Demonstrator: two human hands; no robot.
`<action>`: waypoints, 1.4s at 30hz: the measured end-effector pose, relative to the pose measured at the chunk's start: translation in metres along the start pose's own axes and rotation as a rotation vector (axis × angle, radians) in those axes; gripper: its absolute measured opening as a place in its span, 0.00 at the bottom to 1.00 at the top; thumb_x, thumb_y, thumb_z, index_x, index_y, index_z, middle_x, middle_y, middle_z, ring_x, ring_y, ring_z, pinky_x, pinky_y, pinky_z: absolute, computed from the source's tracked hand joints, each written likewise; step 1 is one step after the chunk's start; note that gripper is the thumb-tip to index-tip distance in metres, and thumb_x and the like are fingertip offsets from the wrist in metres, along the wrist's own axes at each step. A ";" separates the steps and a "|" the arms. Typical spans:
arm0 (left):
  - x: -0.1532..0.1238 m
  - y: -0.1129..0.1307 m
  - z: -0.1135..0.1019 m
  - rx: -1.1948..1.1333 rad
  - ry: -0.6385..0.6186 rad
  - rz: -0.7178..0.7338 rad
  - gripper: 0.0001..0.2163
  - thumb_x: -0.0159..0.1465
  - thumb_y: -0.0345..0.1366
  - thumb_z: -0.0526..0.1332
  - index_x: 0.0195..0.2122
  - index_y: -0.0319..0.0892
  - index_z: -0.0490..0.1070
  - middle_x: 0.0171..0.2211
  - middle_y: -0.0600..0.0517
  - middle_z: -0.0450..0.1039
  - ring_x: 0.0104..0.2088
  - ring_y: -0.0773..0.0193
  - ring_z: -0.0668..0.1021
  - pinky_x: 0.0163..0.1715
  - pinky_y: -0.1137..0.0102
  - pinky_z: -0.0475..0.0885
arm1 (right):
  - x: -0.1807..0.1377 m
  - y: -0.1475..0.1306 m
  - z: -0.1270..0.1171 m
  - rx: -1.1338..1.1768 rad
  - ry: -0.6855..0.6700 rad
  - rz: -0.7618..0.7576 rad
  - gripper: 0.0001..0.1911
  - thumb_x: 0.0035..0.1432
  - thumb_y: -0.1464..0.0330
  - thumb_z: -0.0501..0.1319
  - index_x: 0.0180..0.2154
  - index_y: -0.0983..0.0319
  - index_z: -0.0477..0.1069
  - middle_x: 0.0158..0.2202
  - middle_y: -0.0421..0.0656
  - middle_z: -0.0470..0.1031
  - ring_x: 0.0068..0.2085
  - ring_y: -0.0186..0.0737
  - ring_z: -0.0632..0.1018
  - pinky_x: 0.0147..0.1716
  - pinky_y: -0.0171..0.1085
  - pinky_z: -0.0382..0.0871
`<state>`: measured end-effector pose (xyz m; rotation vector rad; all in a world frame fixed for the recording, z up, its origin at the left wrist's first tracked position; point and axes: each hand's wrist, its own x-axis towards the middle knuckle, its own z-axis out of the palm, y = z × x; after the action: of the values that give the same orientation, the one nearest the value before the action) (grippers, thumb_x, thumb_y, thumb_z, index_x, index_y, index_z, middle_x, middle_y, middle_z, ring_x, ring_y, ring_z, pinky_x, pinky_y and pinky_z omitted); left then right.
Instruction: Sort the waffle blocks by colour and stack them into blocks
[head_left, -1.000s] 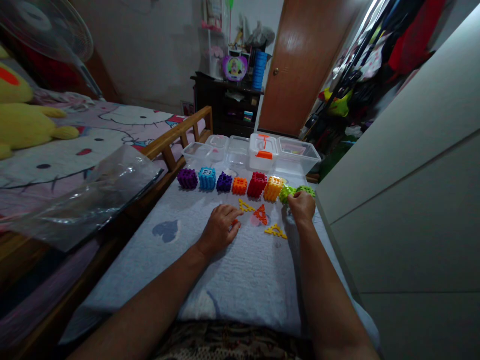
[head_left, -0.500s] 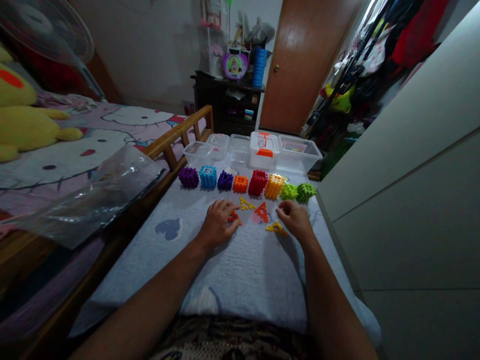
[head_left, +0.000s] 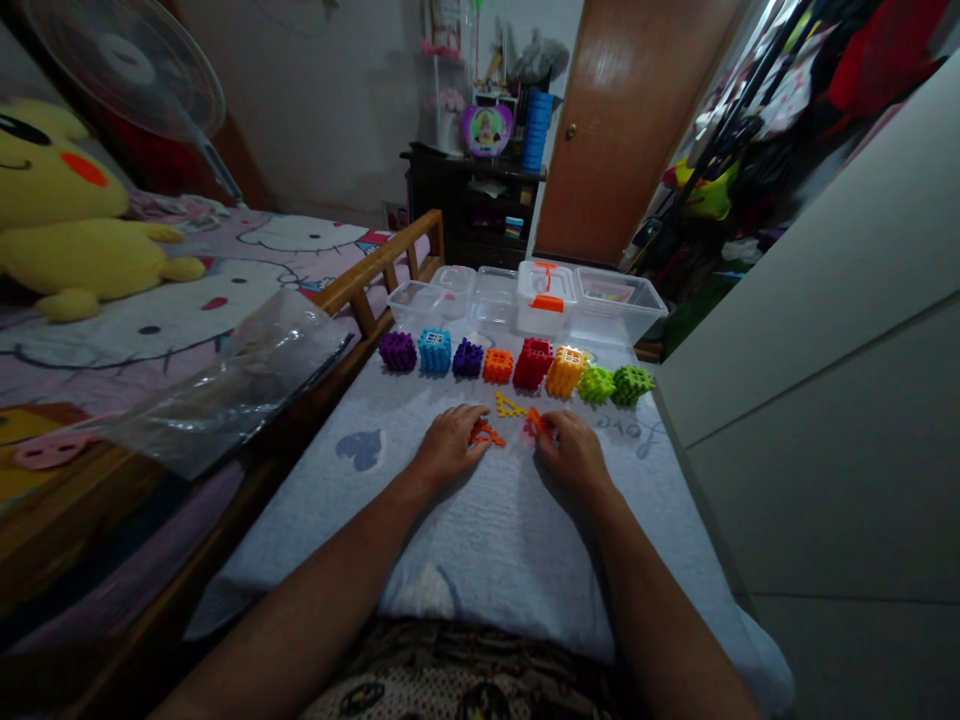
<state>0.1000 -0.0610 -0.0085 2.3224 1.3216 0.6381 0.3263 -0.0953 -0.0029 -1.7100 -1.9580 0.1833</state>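
My left hand (head_left: 450, 448) rests on the cloth with its fingers curled round an orange openwork triangular building piece (head_left: 490, 434). Opposite it, my right hand (head_left: 574, 452) pinches a red-orange triangular piece (head_left: 535, 420) between thumb and fingers, tilted up from the cloth. Just beyond the hands, a yellow triangular piece (head_left: 510, 405) lies flat. Behind stands a row of small interlocking-block shapes, among them a purple one (head_left: 397, 351), a light blue one (head_left: 435, 351), an orange one (head_left: 498, 366), a red one (head_left: 533, 364), a yellow one (head_left: 566, 371) and a green one (head_left: 632, 385).
Clear plastic boxes (head_left: 621, 310) line the far end of the cloth-covered table (head_left: 480, 540), one with an orange-handled lid (head_left: 547, 285). A wooden bed rail (head_left: 375, 275) and a clear plastic bag (head_left: 240, 390) are on the left. A white cabinet (head_left: 825, 450) borders the right side.
My right hand has moved left and closed on the red-orange triangle, lifting its edge. The yellow piece formerly beside that hand is now out of sight. The view has turned slightly left.
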 end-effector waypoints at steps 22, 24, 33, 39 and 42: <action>0.000 -0.012 -0.009 0.076 -0.075 0.038 0.11 0.59 0.41 0.67 0.38 0.40 0.77 0.38 0.46 0.74 0.42 0.54 0.75 0.45 0.62 0.69 | -0.006 0.008 0.007 -0.070 -0.099 -0.022 0.15 0.56 0.71 0.61 0.46 0.63 0.75 0.42 0.48 0.79 0.43 0.47 0.72 0.46 0.42 0.59; 0.000 -0.014 -0.010 0.061 -0.096 0.061 0.10 0.59 0.38 0.66 0.40 0.41 0.77 0.39 0.47 0.75 0.43 0.55 0.75 0.45 0.63 0.69 | -0.006 0.008 0.006 -0.107 -0.106 -0.002 0.11 0.58 0.70 0.61 0.42 0.62 0.77 0.39 0.47 0.78 0.41 0.45 0.72 0.44 0.42 0.58; 0.000 -0.011 -0.004 -0.029 -0.074 0.081 0.08 0.60 0.35 0.65 0.41 0.41 0.76 0.34 0.51 0.77 0.36 0.60 0.76 0.39 0.67 0.68 | -0.006 0.008 -0.001 -0.144 -0.051 0.069 0.03 0.55 0.70 0.63 0.31 0.60 0.77 0.33 0.45 0.76 0.39 0.45 0.70 0.39 0.41 0.55; -0.001 -0.009 -0.005 -0.058 -0.075 0.053 0.11 0.60 0.36 0.66 0.43 0.41 0.76 0.34 0.51 0.77 0.35 0.61 0.76 0.38 0.68 0.68 | -0.006 -0.003 -0.003 -0.023 0.050 0.040 0.03 0.56 0.68 0.63 0.32 0.61 0.75 0.35 0.45 0.75 0.41 0.46 0.71 0.43 0.42 0.57; -0.001 -0.010 -0.008 -0.029 -0.080 0.057 0.09 0.58 0.37 0.68 0.39 0.41 0.75 0.34 0.51 0.76 0.36 0.60 0.75 0.38 0.67 0.67 | -0.006 -0.013 0.004 0.056 0.005 -0.039 0.03 0.57 0.68 0.64 0.35 0.61 0.76 0.36 0.44 0.75 0.42 0.44 0.71 0.45 0.42 0.58</action>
<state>0.0877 -0.0559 -0.0076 2.3443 1.2071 0.5721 0.3131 -0.1025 -0.0019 -1.6345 -1.9623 0.2171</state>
